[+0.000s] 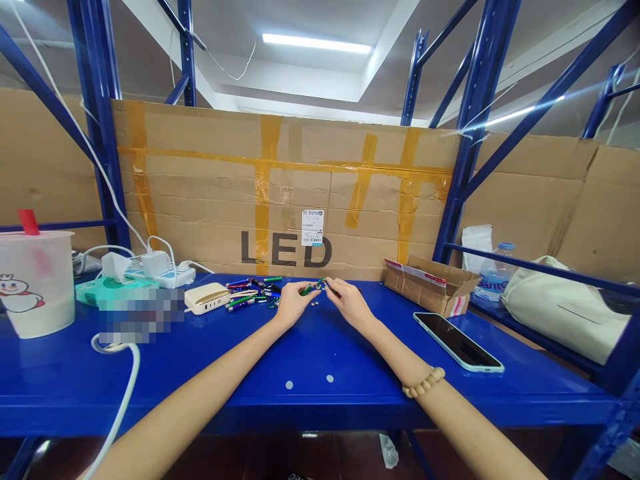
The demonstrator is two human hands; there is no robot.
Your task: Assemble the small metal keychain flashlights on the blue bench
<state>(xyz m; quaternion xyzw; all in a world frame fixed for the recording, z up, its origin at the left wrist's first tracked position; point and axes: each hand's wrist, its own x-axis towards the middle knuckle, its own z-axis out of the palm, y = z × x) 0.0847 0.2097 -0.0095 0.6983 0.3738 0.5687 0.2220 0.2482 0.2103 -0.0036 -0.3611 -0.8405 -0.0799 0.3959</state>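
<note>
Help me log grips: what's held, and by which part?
The left hand pinches a green piece; what the right hand holds is unclear. The exact part gripped is too small to tell.

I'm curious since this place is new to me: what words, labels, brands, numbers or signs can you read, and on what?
"LED": on the big cardboard sheet.
White sticker on that sheet: print too small to read.
Water bottle: lettering too blurred to read surely.
Small cardboard box: red-and-white strip, unreadable.
Cup: crowned snowman picture, no readable words.
</note>
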